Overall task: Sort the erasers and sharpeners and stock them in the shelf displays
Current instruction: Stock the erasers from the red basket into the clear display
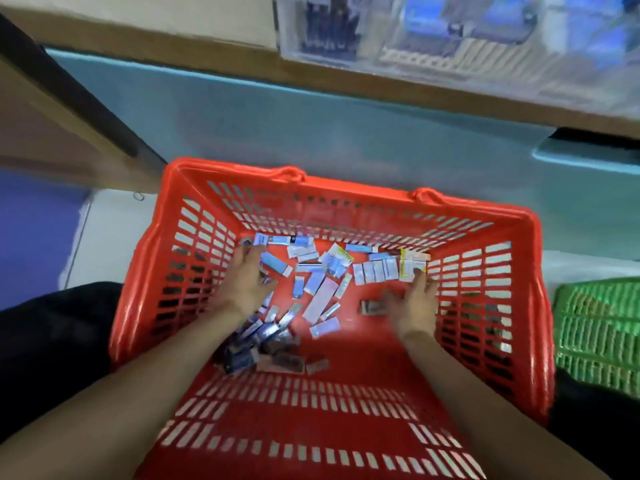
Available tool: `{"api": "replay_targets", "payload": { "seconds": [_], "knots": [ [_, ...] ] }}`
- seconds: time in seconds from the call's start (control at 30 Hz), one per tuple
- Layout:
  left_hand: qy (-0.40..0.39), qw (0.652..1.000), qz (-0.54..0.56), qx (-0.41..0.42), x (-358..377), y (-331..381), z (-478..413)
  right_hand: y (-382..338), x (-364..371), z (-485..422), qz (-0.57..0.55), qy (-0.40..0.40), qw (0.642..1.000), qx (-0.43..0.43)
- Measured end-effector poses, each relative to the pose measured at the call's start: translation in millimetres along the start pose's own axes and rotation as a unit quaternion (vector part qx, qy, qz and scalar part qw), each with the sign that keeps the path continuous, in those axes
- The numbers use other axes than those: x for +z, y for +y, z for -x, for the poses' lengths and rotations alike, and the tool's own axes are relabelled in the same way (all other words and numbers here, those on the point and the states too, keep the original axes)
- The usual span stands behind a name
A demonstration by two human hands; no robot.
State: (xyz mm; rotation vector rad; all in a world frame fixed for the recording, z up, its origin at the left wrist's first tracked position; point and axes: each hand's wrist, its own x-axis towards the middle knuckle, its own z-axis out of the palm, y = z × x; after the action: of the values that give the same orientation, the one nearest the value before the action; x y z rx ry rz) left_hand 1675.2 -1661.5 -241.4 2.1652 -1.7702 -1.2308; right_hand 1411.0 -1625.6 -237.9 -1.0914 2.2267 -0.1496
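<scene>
A red slotted basket (138,268) stands in front of me, and both my hands reach inside it. Small white and blue packs (320,299) lie scattered over its floor, with a row of white packs (375,271) at the far right. A heap of darker packs (263,344) lies beside my left forearm. My left hand (247,282) has its fingers spread over packs by the left wall. My right hand (415,299) is blurred, its fingers stretched toward a white pack and its thumb next to a dark pack (372,307).
Clear plastic display boxes (450,39) with blue and dark stock sit on a wooden shelf (346,77) above. Below the shelf is a teal panel (311,126). A green slotted basket (599,334) stands at the right. Dark clothing lies to the left of the red basket.
</scene>
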Motion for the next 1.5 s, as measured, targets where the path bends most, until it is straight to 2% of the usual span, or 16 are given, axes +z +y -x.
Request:
{"api": "replay_targets", "payload": {
  "seconds": [0.13, 0.2, 0.27, 0.33, 0.43, 0.53, 0.6, 0.67, 0.7, 0.77, 0.87, 1.0, 1.17, 1.27, 1.37, 1.5],
  "knots": [
    [0.017, 0.999, -0.039, 0.033, 9, 0, -26, 4, 11, -34, -0.060, 0.007, 0.998, -0.008],
    [0.003, 0.999, -0.051, 0.013, 13, 2, -37, -1, 21, -43, -0.053, 0.037, 0.998, 0.014],
    [-0.019, 0.992, -0.121, -0.004, 18, 5, -44, -5, 26, -47, -0.048, 0.062, 0.997, 0.029],
    [-0.029, 0.981, -0.193, -0.012, 19, 8, -46, -2, 28, -47, -0.037, 0.058, 0.997, 0.024],
    [-0.023, 0.973, -0.231, 0.002, 24, 8, -39, 7, 34, -32, 0.017, 0.041, 0.999, -0.017],
    [-0.007, 0.965, -0.259, 0.035, 33, 5, -22, 10, 47, -12, 0.048, 0.007, 0.996, -0.074],
    [0.016, 0.969, -0.246, 0.024, 38, 7, -13, 8, 47, -9, 0.060, -0.008, 0.995, -0.083],
    [0.068, 0.973, -0.218, 0.035, 43, 14, -6, 8, 43, -10, 0.074, 0.011, 0.994, -0.084],
    [0.089, 0.972, -0.205, 0.067, 46, 18, -4, 9, 40, -11, 0.062, 0.028, 0.995, -0.075],
    [0.052, 0.969, -0.184, 0.154, 54, 31, -1, 13, 35, -14, 0.025, 0.046, 0.997, -0.051],
    [-0.063, 0.959, -0.182, 0.209, 78, 49, -4, 18, 32, -17, 0.065, -0.019, 0.996, -0.056],
    [-0.054, 0.938, -0.278, 0.198, 108, 63, -10, 18, 39, -18, 0.122, -0.028, 0.989, -0.081],
    [-0.038, 0.904, -0.376, 0.198, 124, 60, -14, 21, 42, -22, 0.092, -0.015, 0.992, -0.086],
    [-0.005, 0.911, -0.350, 0.218, 129, 55, -16, 23, 43, -22, 0.073, -0.009, 0.992, -0.098],
    [0.009, 0.923, -0.323, 0.209, 128, 59, -14, 20, 47, -21, 0.047, -0.007, 0.996, -0.073],
    [-0.050, 0.955, -0.237, 0.171, 122, 63, -13, 19, 44, -20, -0.016, -0.010, 0.999, -0.035]
  ]
}}
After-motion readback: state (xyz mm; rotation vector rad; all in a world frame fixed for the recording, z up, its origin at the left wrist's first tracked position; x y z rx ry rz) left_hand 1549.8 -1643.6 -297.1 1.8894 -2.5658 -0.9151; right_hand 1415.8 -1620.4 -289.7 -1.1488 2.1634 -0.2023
